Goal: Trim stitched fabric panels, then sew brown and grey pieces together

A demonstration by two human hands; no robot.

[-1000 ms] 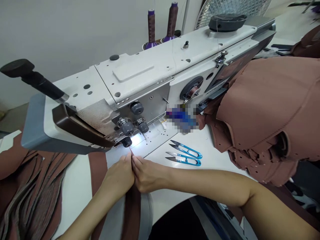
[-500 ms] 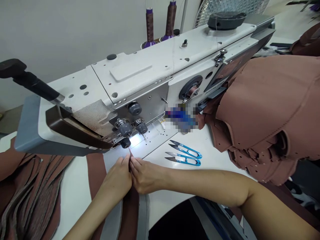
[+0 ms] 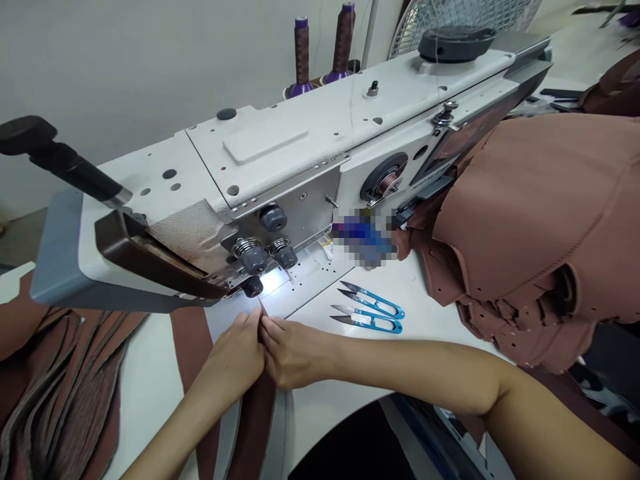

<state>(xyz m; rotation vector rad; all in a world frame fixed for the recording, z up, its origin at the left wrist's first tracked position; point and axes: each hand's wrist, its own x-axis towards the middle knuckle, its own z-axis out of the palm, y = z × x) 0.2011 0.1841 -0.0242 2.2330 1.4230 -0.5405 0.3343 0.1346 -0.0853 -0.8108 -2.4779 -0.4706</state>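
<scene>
My left hand (image 3: 239, 350) is closed on the left edge of a brown leather strip (image 3: 254, 427). From the other side my right hand (image 3: 293, 350) pinches the same strip, its fingers pressed against it. Both hands meet just in front of the lit needle area of a white sewing machine (image 3: 280, 133). A narrow bit of the strip shows between the fingertips and the machine head, which hides the needle and presser foot. Grey backing shows along the strip's sides below my hands.
Two blue thread snips (image 3: 373, 320) lie right of my hands. A heap of brown leather pieces (image 3: 530, 213) fills the right side, and stacked strips (image 3: 65, 380) lie at the left. Thread cones (image 3: 303, 57) stand behind the machine; a fan (image 3: 465, 17) is farther back.
The strip's lower end has shifted slightly left below my hands, and a little more of it shows at the fingertips. Both hands keep nearly the same place and hold.
</scene>
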